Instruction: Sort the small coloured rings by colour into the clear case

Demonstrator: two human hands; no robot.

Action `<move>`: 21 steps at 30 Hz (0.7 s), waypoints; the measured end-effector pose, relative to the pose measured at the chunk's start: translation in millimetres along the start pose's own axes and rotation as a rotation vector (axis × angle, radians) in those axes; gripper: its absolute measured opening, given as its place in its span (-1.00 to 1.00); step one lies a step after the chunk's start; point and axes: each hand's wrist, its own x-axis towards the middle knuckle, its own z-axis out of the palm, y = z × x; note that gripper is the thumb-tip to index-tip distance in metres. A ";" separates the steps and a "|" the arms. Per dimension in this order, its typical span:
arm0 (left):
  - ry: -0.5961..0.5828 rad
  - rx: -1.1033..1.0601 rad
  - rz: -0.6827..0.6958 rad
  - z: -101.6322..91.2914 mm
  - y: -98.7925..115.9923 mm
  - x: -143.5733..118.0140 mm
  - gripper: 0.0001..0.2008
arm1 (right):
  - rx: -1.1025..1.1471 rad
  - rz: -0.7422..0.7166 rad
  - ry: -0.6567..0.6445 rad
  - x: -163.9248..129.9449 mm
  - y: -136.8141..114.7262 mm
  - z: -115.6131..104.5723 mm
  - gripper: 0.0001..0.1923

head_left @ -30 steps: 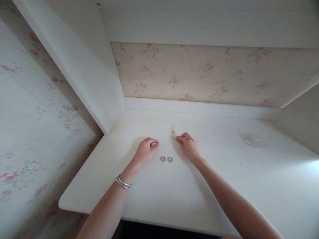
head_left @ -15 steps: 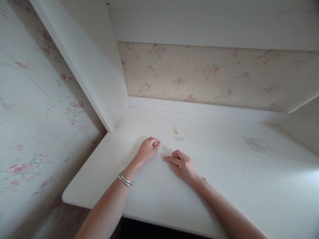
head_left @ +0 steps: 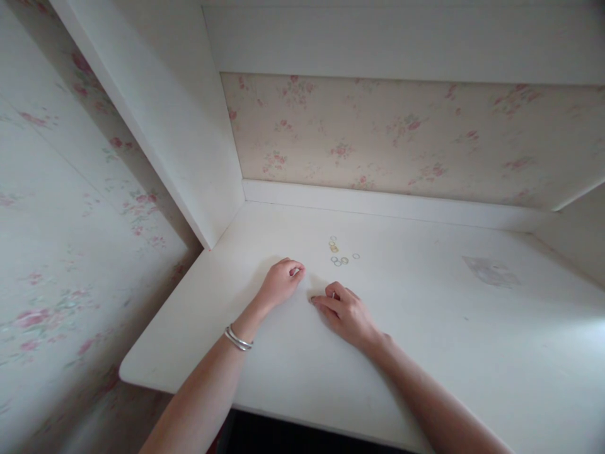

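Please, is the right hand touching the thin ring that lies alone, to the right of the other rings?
Apart. The head view shows bare white tabletop between the right hand and the thin ring, which lies farther back.

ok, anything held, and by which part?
Right hand is at a mostly hidden ring; pinched or just touched, and where, can't tell. Left hand: curled, nothing visibly held.

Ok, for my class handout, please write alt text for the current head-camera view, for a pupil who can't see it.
A person's right hand touches a small, mostly hidden item on a white table, the left hand curled nearby. Beyond them lie thin gold-toned and pale rings, with a transparent packet farther right.
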 end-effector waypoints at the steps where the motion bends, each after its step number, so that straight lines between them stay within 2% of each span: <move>1: -0.002 -0.001 0.000 0.3 -0.2 -0.2 -0.80 | 0.013 0.001 0.007 -0.1 0.1 0.0 -0.76; 6: -0.011 -0.009 -0.007 1.7 -1.3 -1.3 -0.80 | 0.160 0.090 0.143 -0.9 5.4 -5.7 -0.76; 9: -0.031 -0.027 -0.027 3.2 0.3 -1.3 -0.80 | 0.249 0.219 0.244 -4.0 15.3 -17.4 -0.76; 12: -0.044 -0.045 -0.068 7.9 5.0 1.2 -0.80 | 0.322 0.361 0.276 -12.2 31.3 -30.3 -0.74; 16: -0.086 -0.027 -0.032 22.3 14.6 13.7 -0.80 | 0.391 0.519 0.322 -24.6 53.6 -38.6 -0.69; 21: -0.168 0.101 0.078 45.1 23.9 43.3 -0.83 | 0.431 0.527 0.345 -26.6 60.3 -37.0 -0.70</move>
